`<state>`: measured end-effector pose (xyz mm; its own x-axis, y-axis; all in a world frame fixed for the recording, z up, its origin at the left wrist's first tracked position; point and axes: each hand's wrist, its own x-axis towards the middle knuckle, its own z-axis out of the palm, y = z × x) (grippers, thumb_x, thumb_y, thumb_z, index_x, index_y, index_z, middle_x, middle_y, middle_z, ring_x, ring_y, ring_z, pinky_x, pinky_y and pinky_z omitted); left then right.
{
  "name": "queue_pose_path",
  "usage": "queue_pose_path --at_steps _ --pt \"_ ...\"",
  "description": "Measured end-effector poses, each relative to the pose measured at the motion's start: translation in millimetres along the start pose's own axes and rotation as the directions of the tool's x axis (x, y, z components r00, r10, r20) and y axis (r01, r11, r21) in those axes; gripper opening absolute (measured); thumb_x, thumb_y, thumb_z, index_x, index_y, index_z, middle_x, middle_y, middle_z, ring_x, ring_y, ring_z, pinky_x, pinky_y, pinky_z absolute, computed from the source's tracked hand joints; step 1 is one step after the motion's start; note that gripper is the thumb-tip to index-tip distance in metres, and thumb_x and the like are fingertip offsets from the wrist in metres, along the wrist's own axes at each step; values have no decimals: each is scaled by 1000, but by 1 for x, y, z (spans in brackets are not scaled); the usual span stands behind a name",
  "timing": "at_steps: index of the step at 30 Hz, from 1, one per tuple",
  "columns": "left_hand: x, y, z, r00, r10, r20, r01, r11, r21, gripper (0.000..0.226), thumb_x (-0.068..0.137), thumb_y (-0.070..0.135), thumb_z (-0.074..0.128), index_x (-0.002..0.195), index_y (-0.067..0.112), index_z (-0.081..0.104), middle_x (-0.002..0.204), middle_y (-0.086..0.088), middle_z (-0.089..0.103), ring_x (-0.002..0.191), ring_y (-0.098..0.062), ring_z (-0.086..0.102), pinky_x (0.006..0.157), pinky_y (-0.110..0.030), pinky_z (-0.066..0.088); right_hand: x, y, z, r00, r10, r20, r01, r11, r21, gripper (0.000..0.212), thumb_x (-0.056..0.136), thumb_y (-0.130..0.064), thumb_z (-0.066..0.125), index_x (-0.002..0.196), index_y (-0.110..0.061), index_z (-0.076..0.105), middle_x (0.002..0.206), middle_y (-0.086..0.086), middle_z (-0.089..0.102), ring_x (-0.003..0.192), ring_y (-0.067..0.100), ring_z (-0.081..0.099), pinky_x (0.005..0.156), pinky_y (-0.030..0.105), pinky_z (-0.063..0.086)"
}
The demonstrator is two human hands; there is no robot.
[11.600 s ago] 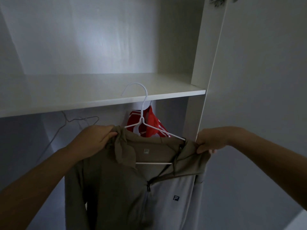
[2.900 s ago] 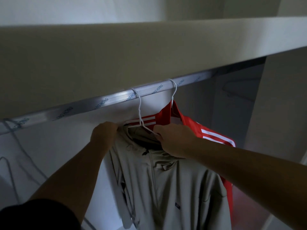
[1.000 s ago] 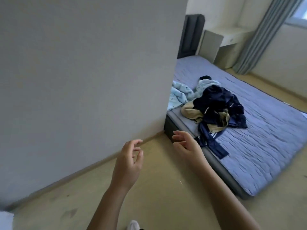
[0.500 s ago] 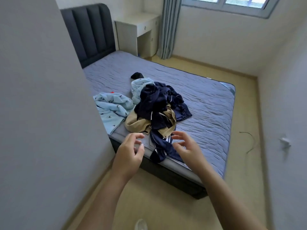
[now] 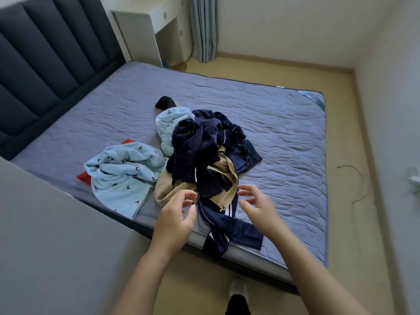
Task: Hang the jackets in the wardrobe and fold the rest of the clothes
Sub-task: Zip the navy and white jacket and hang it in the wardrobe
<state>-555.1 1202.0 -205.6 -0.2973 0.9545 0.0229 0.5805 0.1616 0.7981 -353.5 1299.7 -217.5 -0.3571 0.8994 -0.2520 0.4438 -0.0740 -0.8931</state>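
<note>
Hovering over the clothes pile (image 5: 200, 151), left hand (image 5: 175, 218) and right hand (image 5: 259, 208) are held apart, fingers loosely spread, nothing gripped; likely staged to pull the next garment. Pile is heaped on the mattress (image 5: 284, 137) by its near edge. Navy striped garment (image 5: 227, 223) is draped over that edge, with tan garment (image 5: 168, 187) underneath and light-blue garment (image 5: 122, 176) left. No wardrobe interior is shown.

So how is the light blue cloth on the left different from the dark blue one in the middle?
The light blue cloth is pale with tiny dark bird-like marks; the dark blue one is navy with thin white stripes. The light blue cloth lies on a red item; the dark blue one sits on a tan garment. Both are crumpled, unfolded, on the bed.
</note>
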Motion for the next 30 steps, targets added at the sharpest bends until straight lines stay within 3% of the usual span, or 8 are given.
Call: queue_pose_path --at_steps 5,15,18,21,26,28,30 --pt "94 -42 29 998 -61 25 60 997 39 24 92 15 55 109 32 54 102 20 58 96 1 57 82 -26 52 114 31 7 994 77 78 -71 994 -79 31 95 -10 52 125 -19 54 113 -1 59 88 10 59 66 10 44" --pt "238 -219 149 959 -160 232 141 985 96 23 91 15 52 107 30 55 101 18 62 93 3 57 80 -24 49 274 212 82 941 313 127 -274 928 -254 33 92 -13 50 124 -23 53 108 -5 58 83 3 55 64 14 41" --pt "245 -273 196 908 -219 356 186 974 126 23 91 14 51 108 29 55 104 15 62 94 0 57 82 -24 48 287 280 108 864 488 123 -431 844 -319 38 92 -13 49 129 -18 51 105 -3 55 85 9 53 66 18 41" --pt "243 -310 238 836 -260 483 194 964 182 23 91 15 49 110 27 54 107 13 61 94 -3 57 85 -28 49 285 334 127 739 668 87 -606 716 -347 49 89 -12 53 137 -13 43 119 6 55 108 22 54 87 28 44" --pt "237 -346 285 750 -290 594 145 949 280 23 90 17 48 110 27 53 107 13 59 91 -4 56 82 -26 47 295 381 159 656 754 -31 -754 652 -83 64 86 -23 63 141 -14 33 131 7 53 119 26 52 88 28 40" --pt "236 -353 294 738 -295 607 128 944 303 23 90 18 48 110 27 54 107 14 58 91 -4 56 83 -27 48 300 390 172 658 752 -27 -751 654 -91 47 88 -29 60 128 -11 47 123 8 57 115 29 53 95 35 42" --pt "236 -357 297 724 -296 623 104 940 326 23 91 18 48 111 28 54 108 14 58 94 -6 56 85 -30 49 297 396 179 683 730 -12 -726 677 -116 21 91 -29 54 101 -10 58 104 9 63 102 30 57 92 40 45"
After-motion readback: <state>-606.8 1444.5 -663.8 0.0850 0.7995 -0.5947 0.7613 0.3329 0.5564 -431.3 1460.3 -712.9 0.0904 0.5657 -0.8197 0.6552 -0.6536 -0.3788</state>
